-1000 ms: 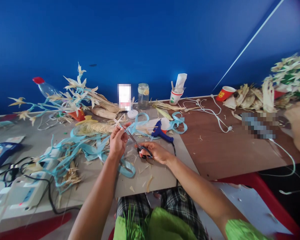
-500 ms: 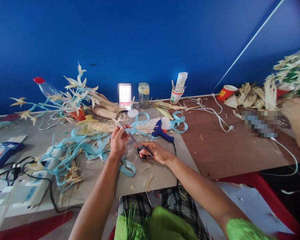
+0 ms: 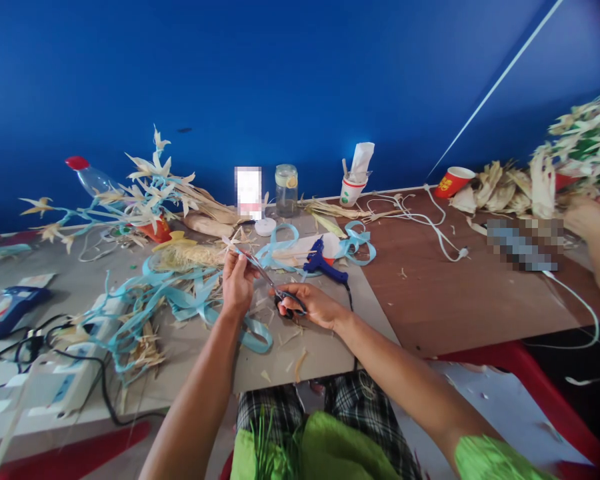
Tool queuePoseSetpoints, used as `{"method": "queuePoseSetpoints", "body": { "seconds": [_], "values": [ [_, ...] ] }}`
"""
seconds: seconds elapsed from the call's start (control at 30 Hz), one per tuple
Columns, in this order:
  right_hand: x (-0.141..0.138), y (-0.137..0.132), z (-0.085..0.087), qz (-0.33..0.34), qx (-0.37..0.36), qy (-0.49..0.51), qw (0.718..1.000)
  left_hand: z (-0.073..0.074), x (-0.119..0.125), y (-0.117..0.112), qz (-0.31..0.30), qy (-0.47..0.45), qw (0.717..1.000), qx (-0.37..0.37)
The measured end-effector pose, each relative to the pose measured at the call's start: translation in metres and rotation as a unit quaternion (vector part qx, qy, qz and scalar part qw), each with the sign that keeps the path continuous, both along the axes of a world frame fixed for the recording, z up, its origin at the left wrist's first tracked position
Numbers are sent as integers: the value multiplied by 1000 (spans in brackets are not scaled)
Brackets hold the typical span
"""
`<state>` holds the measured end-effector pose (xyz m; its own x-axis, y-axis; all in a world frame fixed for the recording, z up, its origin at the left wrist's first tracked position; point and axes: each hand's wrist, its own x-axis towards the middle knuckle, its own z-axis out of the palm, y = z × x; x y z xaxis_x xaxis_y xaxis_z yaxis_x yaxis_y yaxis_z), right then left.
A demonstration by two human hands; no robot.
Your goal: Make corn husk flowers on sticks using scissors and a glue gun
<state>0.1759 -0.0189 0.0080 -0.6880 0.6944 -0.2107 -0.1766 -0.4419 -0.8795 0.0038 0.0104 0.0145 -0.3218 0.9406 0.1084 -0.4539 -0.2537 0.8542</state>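
Note:
Above the middle of the table, my left hand (image 3: pixel 239 275) pinches a small pale corn-husk flower (image 3: pixel 234 241) with a bit of light-blue ribbon near the fingertips. My right hand (image 3: pixel 307 303) has its fingers in the dark handles of a pair of scissors (image 3: pixel 275 288). The blades point up and left and reach my left fingertips; whether they touch the flower's stem I cannot tell. A tangle of light-blue ribbon (image 3: pixel 180 300) lies left of my left hand. Beyond my right hand rests a blue glue gun (image 3: pixel 321 261), its black cord running down past my wrist.
Husk flowers on blue stems (image 3: pixel 153 177) stand in a red cup at left. A power strip (image 3: pixel 75 383) and second glue gun (image 3: pixel 17 307) lie front left. Behind stand a glass jar (image 3: pixel 287 190) and a paper cup (image 3: pixel 353 192). Another person's hand (image 3: pixel 587 220) is far right.
My hands hold nearly the same pose, with the scissors still at my left fingertips. At far right, the other person's hand has shifted slightly and looks blurred.

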Motion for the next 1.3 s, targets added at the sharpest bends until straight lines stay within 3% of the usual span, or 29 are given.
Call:
{"method": "queuePoseSetpoints", "body": {
  "seconds": [0.6, 0.77, 0.97, 1.3],
  "values": [
    [7, 3, -7, 78, -113, 144, 980, -7, 6, -5, 17, 80, 996, -21],
    [6, 2, -7, 74, -78, 155, 982, -3, 7, -5, 11, 76, 997, -24],
    [2, -1, -4, 56, -17, 88, 994, -5, 5, -4, -36, 30, 999, -5],
    [-1, -3, 0, 17, 11, 41, 999, -10, 4, 1, 44, 72, 996, 4]
  ]
}}
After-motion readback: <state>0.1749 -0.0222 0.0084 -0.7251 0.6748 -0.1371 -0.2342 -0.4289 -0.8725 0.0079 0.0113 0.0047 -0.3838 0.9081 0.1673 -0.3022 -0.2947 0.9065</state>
